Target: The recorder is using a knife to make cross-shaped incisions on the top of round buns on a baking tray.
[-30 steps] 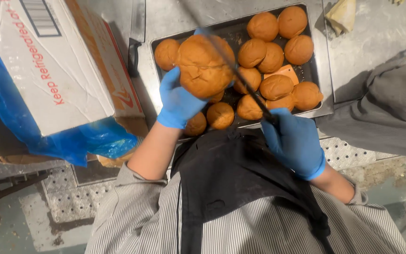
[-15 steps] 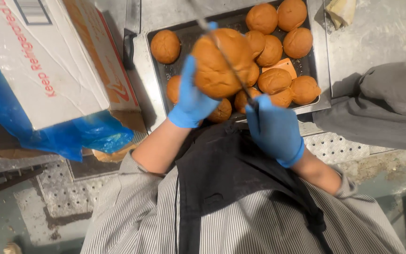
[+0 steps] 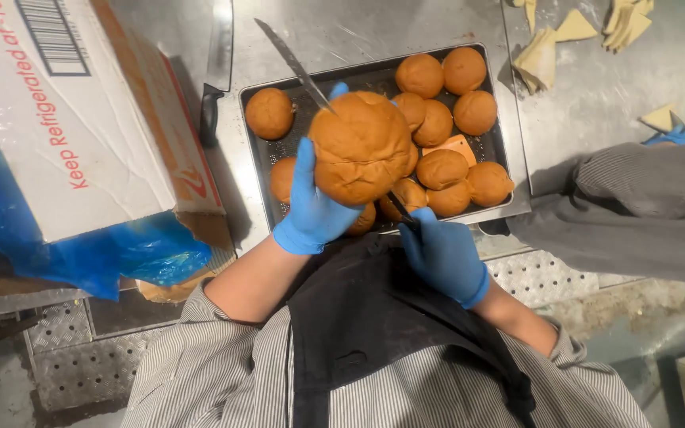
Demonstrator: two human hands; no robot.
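Note:
My left hand [image 3: 312,208], in a blue glove, holds a large round brown bun [image 3: 361,147] up over a dark baking tray [image 3: 498,139]. My right hand [image 3: 443,255], also gloved in blue, grips the handle of a long knife [image 3: 295,68]. The blade runs behind the bun and its tip sticks out past the bun's upper left. Several more brown buns [image 3: 444,103] lie on the tray, one of them [image 3: 269,113] alone at the tray's left end. A cut bun half [image 3: 457,147] shows a pale flat face.
A big white cardboard box [image 3: 65,119] with a blue plastic liner [image 3: 97,257] stands on the left. Another person's grey striped sleeve [image 3: 636,210] reaches in from the right. Tan triangular pieces [image 3: 545,51] lie on the steel counter [image 3: 358,32] at the top right.
The bun in my left hand has stayed raised while my right hand drew back toward my body. The knife has slid so more blade shows beyond the bun's upper left.

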